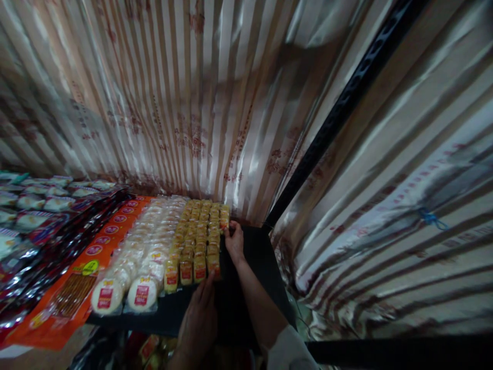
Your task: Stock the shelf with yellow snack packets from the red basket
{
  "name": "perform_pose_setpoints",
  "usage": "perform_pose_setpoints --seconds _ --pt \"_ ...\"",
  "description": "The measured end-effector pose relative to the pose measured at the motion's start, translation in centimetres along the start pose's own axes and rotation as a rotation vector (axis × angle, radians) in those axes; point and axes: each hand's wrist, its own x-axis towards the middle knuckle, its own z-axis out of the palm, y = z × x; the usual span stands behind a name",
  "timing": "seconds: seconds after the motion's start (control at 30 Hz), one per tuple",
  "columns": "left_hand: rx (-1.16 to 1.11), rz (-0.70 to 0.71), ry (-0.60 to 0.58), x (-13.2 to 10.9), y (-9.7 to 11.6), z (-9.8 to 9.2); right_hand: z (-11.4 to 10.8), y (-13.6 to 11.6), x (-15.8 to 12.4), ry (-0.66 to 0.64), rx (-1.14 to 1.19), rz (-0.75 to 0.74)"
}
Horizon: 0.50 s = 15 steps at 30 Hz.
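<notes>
Rows of small yellow-and-red snack packets (200, 236) lie on a black shelf (265, 267). My right hand (233, 240) reaches to the far right end of the rows, its fingers closed against the outer packets. My left hand (199, 318) rests flat with fingers stretched out against the front packets of the same rows. To the left of these lie rows of round white cakes in clear wrappers (134, 267).
Long orange packets (92, 262) and dark glossy packets (46, 241) fill the shelf further left. Striped shiny sheeting (185, 92) hangs behind and to the right. A black perforated upright (339, 113) stands at the shelf's right rear corner.
</notes>
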Motion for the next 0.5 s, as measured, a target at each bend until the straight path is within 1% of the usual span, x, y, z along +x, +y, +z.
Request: perform_pose_setpoints --seconds 0.13,0.27,0.33,0.43,0.5 --pt "0.008 -0.025 -0.043 -0.1 0.0 0.1 0.1 -0.1 -0.2 -0.012 0.002 0.027" --pt "0.014 -0.055 -0.045 0.1 0.0 -0.3 0.0 -0.2 -0.3 0.037 0.007 -0.045" --pt "0.001 -0.072 -0.046 0.2 0.0 -0.6 -0.4 -0.6 -0.8 0.070 0.026 -0.056" --pt "-0.038 -0.100 -0.050 0.4 0.0 -1.0 -1.4 -1.7 -2.5 0.121 0.077 -0.004" --pt "-0.060 -0.101 -0.053 0.4 0.0 -1.2 -2.3 -2.6 -4.4 0.139 0.119 0.047"
